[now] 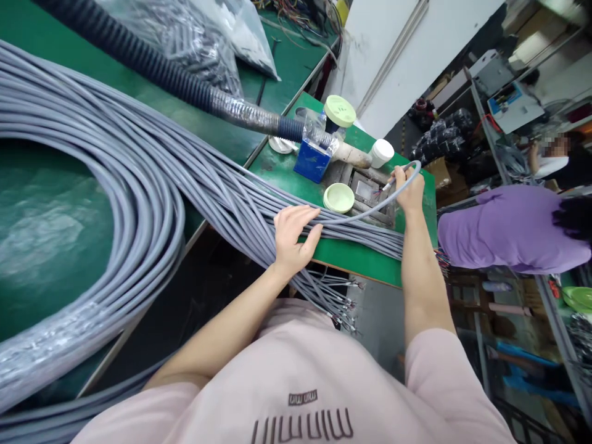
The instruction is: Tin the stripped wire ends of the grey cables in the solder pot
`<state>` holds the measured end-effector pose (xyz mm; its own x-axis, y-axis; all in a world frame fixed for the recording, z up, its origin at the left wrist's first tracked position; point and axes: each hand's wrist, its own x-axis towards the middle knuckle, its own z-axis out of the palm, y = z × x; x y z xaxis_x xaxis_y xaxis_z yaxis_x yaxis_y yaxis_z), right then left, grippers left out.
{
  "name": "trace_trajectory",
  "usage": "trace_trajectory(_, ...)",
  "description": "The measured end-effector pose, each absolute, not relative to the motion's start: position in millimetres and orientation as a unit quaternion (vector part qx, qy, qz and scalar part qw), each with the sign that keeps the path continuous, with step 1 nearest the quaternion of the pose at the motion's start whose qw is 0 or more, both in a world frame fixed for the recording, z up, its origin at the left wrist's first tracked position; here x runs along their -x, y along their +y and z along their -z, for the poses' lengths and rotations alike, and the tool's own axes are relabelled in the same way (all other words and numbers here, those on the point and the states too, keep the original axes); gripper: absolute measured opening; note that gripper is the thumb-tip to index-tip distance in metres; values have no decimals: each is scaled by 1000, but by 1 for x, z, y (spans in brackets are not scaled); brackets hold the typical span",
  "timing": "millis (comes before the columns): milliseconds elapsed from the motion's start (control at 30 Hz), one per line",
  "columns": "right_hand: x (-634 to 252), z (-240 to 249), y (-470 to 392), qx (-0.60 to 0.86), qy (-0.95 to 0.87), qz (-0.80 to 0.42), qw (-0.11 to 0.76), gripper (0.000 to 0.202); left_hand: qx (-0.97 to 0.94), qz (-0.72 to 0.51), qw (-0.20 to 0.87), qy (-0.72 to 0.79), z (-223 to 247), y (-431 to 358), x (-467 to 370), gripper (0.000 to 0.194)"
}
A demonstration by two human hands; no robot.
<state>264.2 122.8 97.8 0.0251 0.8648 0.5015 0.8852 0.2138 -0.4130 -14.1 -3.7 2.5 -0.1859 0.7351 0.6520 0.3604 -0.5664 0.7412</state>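
Observation:
My right hand (409, 190) pinches one grey cable (413, 172) near its stripped end, where thin coloured wires stick out. That end hangs over a small square metal pot (367, 190) with a shiny silvery surface; whether the wires touch it I cannot tell. The cable loops back leftward from my fingers to the large bundle of grey cables (217, 166). My left hand (296, 237) rests on the bundle with its fingers stretched out and the thumb apart. Below it, several stripped cable ends (345, 305) hang past the table edge.
An open pale-green tub (339, 198) stands left of the pot, near a blue box (312, 160) and a white jar (382, 152). A black corrugated hose (185, 86) ends above the pot. Plastic bags (208, 43) lie behind. A person in purple (504, 228) is at the right.

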Motion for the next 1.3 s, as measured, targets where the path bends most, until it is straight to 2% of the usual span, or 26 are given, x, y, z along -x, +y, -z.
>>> trace_trajectory(500, -264, -71, 152, 634, -704, 0, 321, 45, -639, -617, 142, 437, -2, -4, 13, 27)
trace_trajectory(733, -260, -69, 156, 639, -696, -17, 327, 42, -641, -609, 153, 441, -1, -4, 12, 25)
trace_trajectory(833, -256, -86, 137, 621, -701, -24, 351, 40, -643, -594, 162, 456, 1, -4, 12, 24)
trace_trajectory(967, -234, -121, 71, 567, -724, -9, 393, 35, -639, -600, 171, 450, 3, -3, 13, 21)
trace_trajectory(1033, -220, -133, 29, 541, -751, -1, 379, 29, -634, -610, 179, 440, -1, -4, 14, 17)
trace_trajectory(1100, -211, -136, -10, 497, -777, 11, 385, 26, -629, -619, 209, 421, -9, -8, 12, 15)
trace_trajectory(1167, -207, -131, -42, 433, -828, 4, 355, 27, -629, -618, 281, 379, -21, -16, 9, 16)
trace_trajectory(1300, -209, -111, -85, 379, -881, -4, 283, 46, -608, -513, 536, 282, -42, -36, -5, 32)
